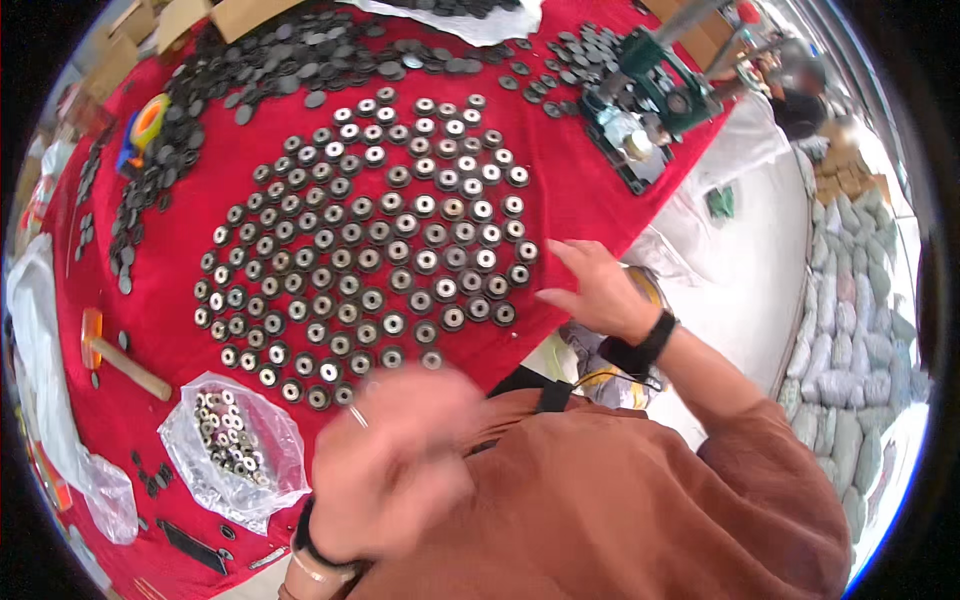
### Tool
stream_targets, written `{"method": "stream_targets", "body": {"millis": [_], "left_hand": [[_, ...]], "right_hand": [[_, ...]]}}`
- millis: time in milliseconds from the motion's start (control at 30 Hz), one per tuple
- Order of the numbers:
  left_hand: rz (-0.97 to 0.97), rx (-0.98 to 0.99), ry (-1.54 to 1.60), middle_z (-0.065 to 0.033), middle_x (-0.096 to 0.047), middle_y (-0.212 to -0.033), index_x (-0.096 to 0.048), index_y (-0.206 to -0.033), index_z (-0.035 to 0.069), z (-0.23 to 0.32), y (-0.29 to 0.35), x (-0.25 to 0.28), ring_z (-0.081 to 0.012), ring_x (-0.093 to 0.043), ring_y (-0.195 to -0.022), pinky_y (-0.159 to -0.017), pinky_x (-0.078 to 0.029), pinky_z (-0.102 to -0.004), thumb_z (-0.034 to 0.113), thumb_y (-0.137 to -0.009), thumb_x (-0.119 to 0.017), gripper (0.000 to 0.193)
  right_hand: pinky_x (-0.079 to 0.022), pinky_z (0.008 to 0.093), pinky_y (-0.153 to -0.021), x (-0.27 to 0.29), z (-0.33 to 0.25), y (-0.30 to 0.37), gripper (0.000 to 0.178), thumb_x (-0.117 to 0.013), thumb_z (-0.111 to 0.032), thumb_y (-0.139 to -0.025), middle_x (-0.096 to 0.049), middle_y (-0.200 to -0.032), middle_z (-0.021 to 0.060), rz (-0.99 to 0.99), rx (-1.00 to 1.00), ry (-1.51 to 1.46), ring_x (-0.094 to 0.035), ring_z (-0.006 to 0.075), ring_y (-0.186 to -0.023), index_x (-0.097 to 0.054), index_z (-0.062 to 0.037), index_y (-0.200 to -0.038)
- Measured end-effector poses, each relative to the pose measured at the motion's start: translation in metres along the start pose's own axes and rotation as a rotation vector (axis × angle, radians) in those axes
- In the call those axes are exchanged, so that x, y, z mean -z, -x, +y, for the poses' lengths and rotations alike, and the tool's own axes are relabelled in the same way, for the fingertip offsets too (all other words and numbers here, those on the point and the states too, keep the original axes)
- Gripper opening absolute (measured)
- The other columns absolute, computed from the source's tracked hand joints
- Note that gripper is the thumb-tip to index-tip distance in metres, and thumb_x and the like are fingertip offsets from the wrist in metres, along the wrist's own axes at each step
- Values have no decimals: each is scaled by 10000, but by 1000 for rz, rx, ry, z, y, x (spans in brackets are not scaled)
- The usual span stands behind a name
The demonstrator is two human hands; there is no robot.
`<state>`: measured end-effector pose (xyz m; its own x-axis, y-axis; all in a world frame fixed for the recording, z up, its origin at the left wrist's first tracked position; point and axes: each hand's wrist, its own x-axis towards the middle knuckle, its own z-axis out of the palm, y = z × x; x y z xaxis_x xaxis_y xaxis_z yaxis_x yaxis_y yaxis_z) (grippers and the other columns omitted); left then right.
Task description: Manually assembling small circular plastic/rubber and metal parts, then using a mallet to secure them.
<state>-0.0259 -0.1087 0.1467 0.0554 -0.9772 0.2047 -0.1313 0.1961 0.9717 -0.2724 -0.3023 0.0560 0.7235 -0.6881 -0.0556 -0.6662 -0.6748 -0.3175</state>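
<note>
Several round black discs with silver centre rings (385, 250) lie in rows on the red table cloth (580, 200). My right hand (597, 287) rests at the table's near right edge beside the outermost discs, fingers spread, holding nothing; a black band sits on its wrist. My left hand (395, 450) is blurred in front of my chest, just below the nearest row of discs, with a ring on one finger. Whether it holds anything cannot be made out. A clear plastic bag of small metal rings (232, 440) lies left of it.
A heap of plain black discs (300, 60) covers the far side. A wooden-handled mallet (120, 355) lies at left, a green press tool (655, 85) at far right, tape rolls (148, 120) at far left. Another person (795, 95) is beyond the table. Stacked sacks (850, 300) line the right.
</note>
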Motion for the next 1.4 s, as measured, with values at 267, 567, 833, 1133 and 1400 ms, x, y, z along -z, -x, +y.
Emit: {"method": "stream_targets", "body": {"millis": [267, 567, 833, 1133, 1400], "left_hand": [[-60, 209, -1222, -205, -237, -1477, -349, -1381, 45, -144, 45, -26, -379, -202, -1371, -1084, -89, -591, 463, -777, -630, 786], [-94, 232, -1210, -199, -254, -1465, -460, -1328, 135, -162, 13, -41, -352, -206, -1368, -1050, -104, -644, 534, -751, -619, 720], [-26, 288, -1200, -212, -207, -1477, -423, -1359, 129, -166, -6, -46, -382, -159, -1374, -1046, -79, -651, 545, -769, -608, 745], [161, 323, -1045, -254, -222, -1462, -299, -1401, 18, -125, -49, 15, -424, -176, -1366, -1059, -125, -618, 389, -807, -636, 777], [108, 406, -1324, -186, -216, -1488, -214, -1444, 95, -188, -164, 89, -336, -175, -1389, -1076, -155, -589, 513, -793, -621, 875]], "right_hand": [[-237, 568, -1038, -65, -16, -6, 1057, -676, -642, -645, -211, -1426, 304, 7, 74, 86, -212, 460, -1320, -264, -28, -1400], [-178, 605, -1044, -83, -28, -26, 937, -608, -629, -719, -214, -1441, 260, -8, 137, 124, -172, 450, -1340, -291, -69, -1401], [-178, 637, -1026, -86, -32, -47, 923, -604, -611, -745, -183, -1453, 263, 6, 56, 129, -144, 435, -1356, -267, -69, -1413], [-214, 603, -1020, -17, 6, -74, 891, -621, -566, -751, -158, -1465, 262, 113, 118, 83, -156, 426, -1360, -284, -65, -1406], [-314, 508, -996, 9, 52, -208, 743, -599, -494, -806, -346, -1392, 233, 211, 444, 157, -325, 361, -1306, -368, -42, -1349]]}}
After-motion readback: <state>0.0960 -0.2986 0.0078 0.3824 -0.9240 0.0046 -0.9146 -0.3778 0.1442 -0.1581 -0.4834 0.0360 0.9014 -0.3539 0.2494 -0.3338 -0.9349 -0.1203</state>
